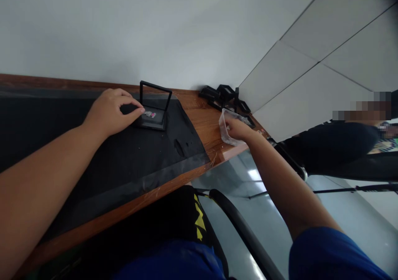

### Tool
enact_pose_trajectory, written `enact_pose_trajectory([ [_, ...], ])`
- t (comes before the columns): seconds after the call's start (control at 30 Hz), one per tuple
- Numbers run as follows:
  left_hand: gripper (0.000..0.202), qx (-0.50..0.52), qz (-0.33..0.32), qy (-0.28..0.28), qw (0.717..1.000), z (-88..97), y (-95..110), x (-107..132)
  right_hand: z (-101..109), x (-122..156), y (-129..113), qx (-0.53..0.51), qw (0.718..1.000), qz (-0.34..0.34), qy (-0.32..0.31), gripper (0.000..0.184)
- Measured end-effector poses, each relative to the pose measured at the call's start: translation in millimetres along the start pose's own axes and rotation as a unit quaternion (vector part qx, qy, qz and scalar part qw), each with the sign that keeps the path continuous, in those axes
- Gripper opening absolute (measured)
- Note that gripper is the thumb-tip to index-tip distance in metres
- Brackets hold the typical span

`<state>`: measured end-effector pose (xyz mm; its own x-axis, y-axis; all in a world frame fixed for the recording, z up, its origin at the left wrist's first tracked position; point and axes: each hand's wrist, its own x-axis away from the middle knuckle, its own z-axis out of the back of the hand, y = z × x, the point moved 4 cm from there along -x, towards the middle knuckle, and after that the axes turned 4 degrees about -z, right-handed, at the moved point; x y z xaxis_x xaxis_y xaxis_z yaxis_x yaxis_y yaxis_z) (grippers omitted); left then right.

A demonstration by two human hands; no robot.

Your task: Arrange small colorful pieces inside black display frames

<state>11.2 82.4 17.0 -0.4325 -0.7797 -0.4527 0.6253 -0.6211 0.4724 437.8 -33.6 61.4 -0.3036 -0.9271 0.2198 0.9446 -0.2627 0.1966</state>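
Observation:
A small black hinged display frame (152, 124) stands on the black mat with its lid raised. On its clear film lies a small silvery and pink piece (150, 114), too small to name exactly. My left hand (108, 110) is at the frame's left side, its thumb and forefinger tips together at the edge. My right hand (238, 129) reaches into a clear plastic box (224, 138) at the table's right end. Its fingers are bent inside the box; what they hold, if anything, is hidden.
A black mat (124, 159) covers much of the wooden table (199, 120). Several black frames (225, 93) are heaped at the back right corner, near the white wall and panels. A person in dark clothing (338, 143) sits to the right. A black chair armrest (239, 226) is below.

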Motion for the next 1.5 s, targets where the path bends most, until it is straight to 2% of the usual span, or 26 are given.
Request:
enact_pose_trajectory([
  [0.17, 0.049, 0.003, -0.022, -0.039, 0.999, -5.2, 0.0, -1.8, -0.3, -0.2, 2.5, -0.027, 1.0, 0.01, 0.004, 0.05],
  [0.47, 0.053, -0.006, -0.009, -0.13, 0.991, -20.0, -14.2, -5.3, 2.5, 2.0, 24.0, -0.045, 0.999, -0.024, 0.01, 0.052],
  [0.6, 0.055, -0.018, -0.018, -0.129, 0.991, -20.3, -15.8, -5.0, 18.5, 5.9, 30.7, -0.055, 0.996, -0.042, 0.064, 0.05],
  [0.73, 0.057, -0.045, -0.024, -0.129, 0.99, -18.0, -13.6, -3.7, 40.3, 18.0, 20.9, -0.107, 0.984, -0.02, 0.144, 0.05],
  [0.87, 0.059, -0.034, -0.026, -0.116, 0.992, -17.1, -11.9, -2.2, 55.8, 33.4, -9.0, -0.194, 0.962, 0.04, 0.188, 0.044],
  [1.03, 0.058, -0.023, 0.0, -0.106, 0.994, -19.7, -17.5, -2.2, 58.4, 38.8, -70.2, -0.323, 0.914, 0.168, 0.176, 0.032],
  [1.17, 0.06, -0.011, 0.008, -0.101, 0.995, -21.5, -24.3, -3.7, 48.1, 19.2, -130.5, -0.393, 0.869, 0.266, 0.143, 0.027],
  [1.3, 0.06, 0.0, 0.006, -0.097, 0.995, -23.0, -30.0, -4.9, 35.6, -7.6, -183.7, -0.401, 0.853, 0.314, 0.11, 0.027],
  [1.4, 0.056, 0.007, -0.003, -0.093, 0.996, -23.6, -31.1, -5.3, 27.2, -22.0, -205.6, -0.395, 0.852, 0.323, 0.114, 0.026],
  [1.5, 0.051, 0.013, 0.001, -0.087, 0.996, -23.1, -29.3, -5.3, 17.5, -29.2, -211.2, -0.421, 0.835, 0.331, 0.128, 0.026],
])
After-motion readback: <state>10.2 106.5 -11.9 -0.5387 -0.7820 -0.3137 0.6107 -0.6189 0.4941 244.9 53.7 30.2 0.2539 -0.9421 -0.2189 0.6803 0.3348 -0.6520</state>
